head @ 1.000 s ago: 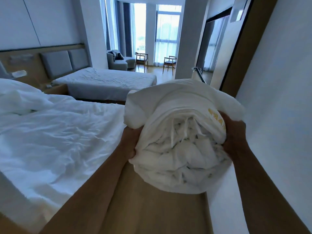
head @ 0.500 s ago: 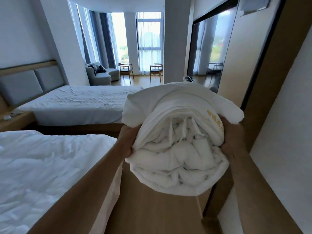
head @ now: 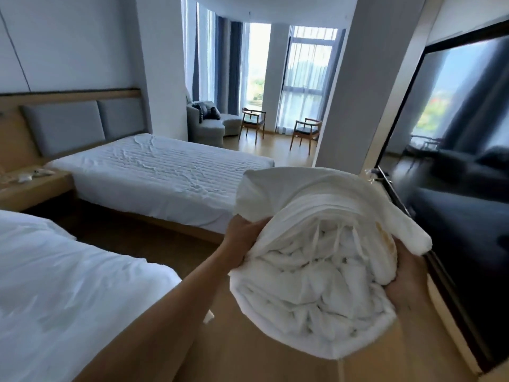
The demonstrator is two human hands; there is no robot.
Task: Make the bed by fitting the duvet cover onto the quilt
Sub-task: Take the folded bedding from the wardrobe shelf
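Note:
A thick white roll of bedding (head: 316,268), quilt and cover wound together, is carried in front of me above the wooden floor. My left hand (head: 242,238) grips its left side and my right hand (head: 405,274) grips its right side, fingers sunk into the cloth. The rolled end faces me, showing crumpled layers and thin ties. The far bed (head: 154,172) carries only a wrinkled white sheet. The near bed (head: 55,271) at lower left is covered in rumpled white fabric.
A wooden nightstand (head: 33,186) sits between the beds. A dark wall-mounted screen (head: 462,188) runs close along my right. A grey pillar (head: 347,92), two wooden chairs (head: 305,132) and a grey sofa (head: 209,125) stand by the windows. Wooden floor (head: 248,354) lies below the roll.
My view has swung left and forward past the near bed's foot, bringing the far bed more fully into sight. Both hands keep the same grip on the roll.

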